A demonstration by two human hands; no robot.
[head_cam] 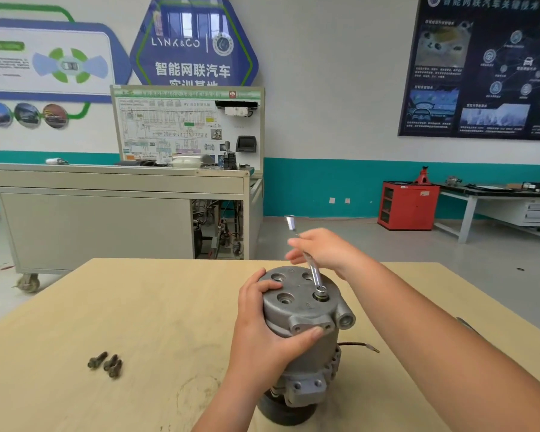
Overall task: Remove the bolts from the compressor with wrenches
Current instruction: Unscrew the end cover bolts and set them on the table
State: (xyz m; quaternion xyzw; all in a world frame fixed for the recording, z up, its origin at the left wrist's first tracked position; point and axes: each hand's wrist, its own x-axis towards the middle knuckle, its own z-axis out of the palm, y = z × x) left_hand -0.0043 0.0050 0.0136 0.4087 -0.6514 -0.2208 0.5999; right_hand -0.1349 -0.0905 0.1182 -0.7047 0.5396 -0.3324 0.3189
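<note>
The fingers [296, 244] of my right hand [323, 249] are curled round the upper shaft of a slim silver wrench [314, 272], clamped on it. The wrench slants down toward me, and its lower end sits over a bolt [320, 296] in the top face of the compressor [303, 307]. Its upper end pokes out beyond my hand.

The fingers [270, 286] of my left hand [262, 332] are wrapped over the far-left rim of the compressor's top. My thumb presses the near side of its mounting lug, so this hand is clamped on the housing.

The compressor is a grey metal cylinder standing upright on a pale wooden worktop [138, 307]. It is close to the near edge and a little right of the middle. Three round recessed holes [285, 298] show in its top face. A thin dark wire [357, 345] trails from its right side.

Three loose bolts [105, 364] lie in a cluster on the worktop, well to the left of the compressor.

Beyond the far edge stands a grey wheeled cabinet [106, 213]. A red cabinet [407, 205] stands against the wall to the right.
</note>
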